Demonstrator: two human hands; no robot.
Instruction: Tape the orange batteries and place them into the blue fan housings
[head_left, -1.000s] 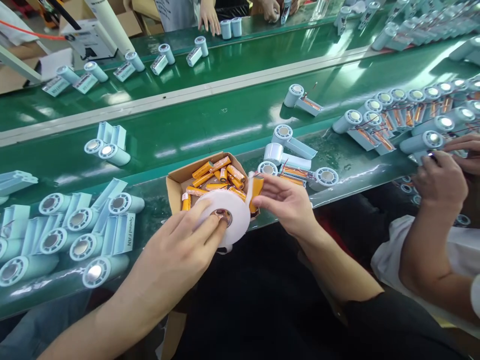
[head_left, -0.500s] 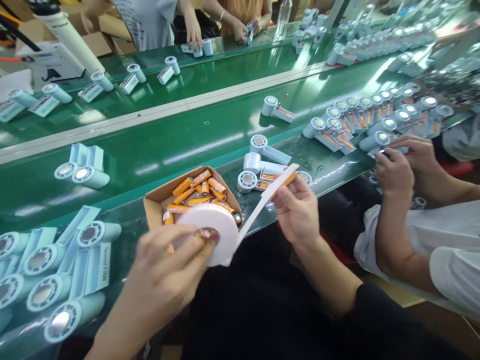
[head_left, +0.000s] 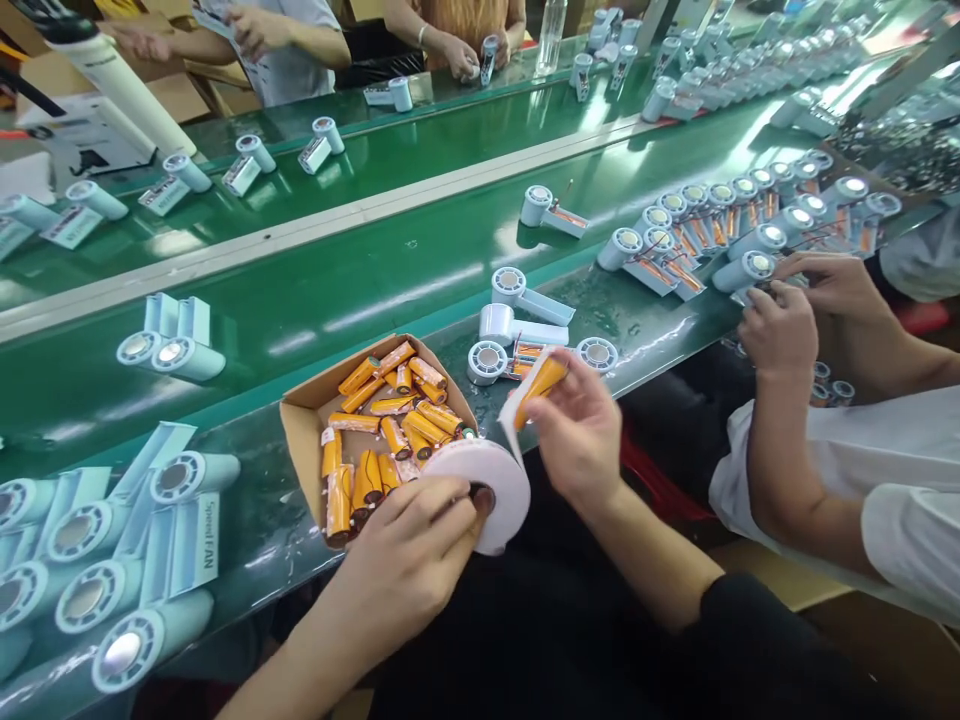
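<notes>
My left hand (head_left: 420, 550) grips a roll of white tape (head_left: 495, 510) through its core, at the near edge of the bench. From the roll a short strip runs up to an orange battery (head_left: 541, 385), which my right hand (head_left: 581, 430) pinches between thumb and fingers; the strip lies along the battery's side. Behind the roll stands an open cardboard box (head_left: 300, 450) with several orange batteries (head_left: 429, 425) in it. Just past my right hand are light blue fan housings (head_left: 487, 362), some with orange batteries inside.
A green conveyor belt (head_left: 360, 265) runs beyond the bench. More blue fan housings (head_left: 97, 595) lie at the left. On the right, a co-worker's hands (head_left: 784, 330) handle a fan near rows of fans (head_left: 697, 215). Other people work across the belt.
My left hand has moved the tape roll right, closer to the battery, and the stretch of tape between them is shorter and curved. My right hand has shifted slightly down and left.
</notes>
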